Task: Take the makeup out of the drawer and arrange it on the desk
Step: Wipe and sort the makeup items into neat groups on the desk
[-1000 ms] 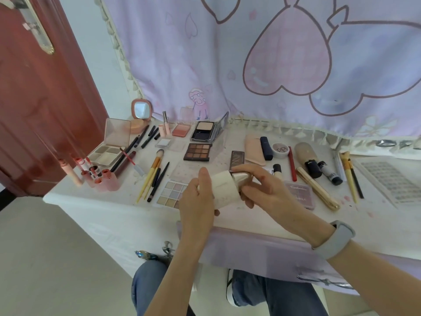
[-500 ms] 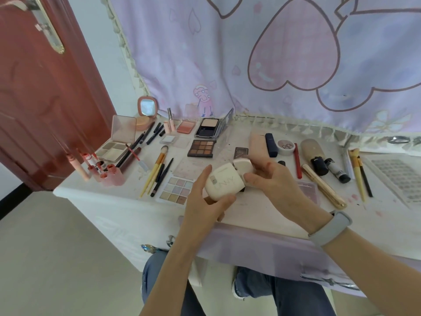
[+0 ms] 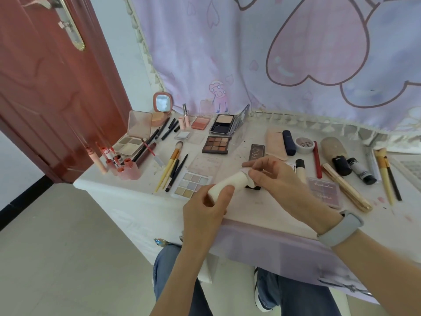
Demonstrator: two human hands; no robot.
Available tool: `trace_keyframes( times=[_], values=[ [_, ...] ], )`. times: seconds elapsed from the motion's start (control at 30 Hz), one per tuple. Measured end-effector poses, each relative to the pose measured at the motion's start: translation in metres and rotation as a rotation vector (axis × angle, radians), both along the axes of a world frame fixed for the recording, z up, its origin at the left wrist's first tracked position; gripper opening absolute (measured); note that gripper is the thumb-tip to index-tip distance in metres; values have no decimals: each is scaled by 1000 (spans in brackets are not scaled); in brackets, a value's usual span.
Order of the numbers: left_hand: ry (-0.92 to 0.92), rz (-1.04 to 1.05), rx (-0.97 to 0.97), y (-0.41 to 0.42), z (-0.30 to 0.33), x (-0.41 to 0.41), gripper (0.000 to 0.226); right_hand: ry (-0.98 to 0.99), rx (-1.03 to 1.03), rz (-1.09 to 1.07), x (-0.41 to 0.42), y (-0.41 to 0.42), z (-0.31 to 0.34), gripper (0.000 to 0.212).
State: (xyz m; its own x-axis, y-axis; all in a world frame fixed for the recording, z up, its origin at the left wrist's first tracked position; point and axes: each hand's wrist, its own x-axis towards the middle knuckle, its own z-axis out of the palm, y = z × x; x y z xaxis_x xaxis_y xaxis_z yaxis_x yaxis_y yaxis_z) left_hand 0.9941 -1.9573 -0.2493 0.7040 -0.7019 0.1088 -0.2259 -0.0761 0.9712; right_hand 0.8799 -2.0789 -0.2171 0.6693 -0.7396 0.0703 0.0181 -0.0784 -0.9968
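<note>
I hold a cream-white compact case (image 3: pixel 230 184) edge-on above the front of the white desk (image 3: pixel 262 208). My left hand (image 3: pixel 206 208) grips its near end with the thumb on top. My right hand (image 3: pixel 275 179) pinches its far end. Makeup lies spread over the desk: a pastel eyeshadow palette (image 3: pixel 190 184) just left of my hands, a brown palette (image 3: pixel 216 144), a black powder compact (image 3: pixel 224 124), a mauve palette (image 3: pixel 324 193) to the right, and several brushes (image 3: pixel 173 165). The drawer is not in view.
A red door (image 3: pixel 45 87) stands at the left. A heart-print curtain (image 3: pixel 296 53) hangs behind the desk. Lip glosses in a pink holder (image 3: pixel 127 171) sit at the desk's left corner, a small mirror (image 3: pixel 162 103) at the back, a gold tube (image 3: pixel 346 187) and bottles at the right.
The case has been turned from its broad face to edge-on and lowered slightly toward the desk. Both hands kept hold of it. The camera moved closer and tilted.
</note>
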Motion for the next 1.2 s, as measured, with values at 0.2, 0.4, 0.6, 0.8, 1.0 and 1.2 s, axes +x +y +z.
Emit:
trace_keyframes(
  times=[0.2,0.4,0.6,0.8,1.0,1.2],
  values=[
    [53,115,32,-1,-1,-3,54,78,-135,4,-1,-10,7,38],
    [92,88,111,-9,3,-6,33,58,-202,-80,-7,-20,7,39],
    [-127,77,350,-17,8,-8,42,136,-382,-144,8,-22,-3,29],
    [-449,67,535,-8,8,-9,59,192,-487,-113,8,-29,-4,28],
    [-1002,-9,304,7,12,6,44,167,-453,-50,3,-28,-6,34],
    [-1141,-86,228,1,6,16,36,284,-540,78,18,-33,0,28]
  ],
)
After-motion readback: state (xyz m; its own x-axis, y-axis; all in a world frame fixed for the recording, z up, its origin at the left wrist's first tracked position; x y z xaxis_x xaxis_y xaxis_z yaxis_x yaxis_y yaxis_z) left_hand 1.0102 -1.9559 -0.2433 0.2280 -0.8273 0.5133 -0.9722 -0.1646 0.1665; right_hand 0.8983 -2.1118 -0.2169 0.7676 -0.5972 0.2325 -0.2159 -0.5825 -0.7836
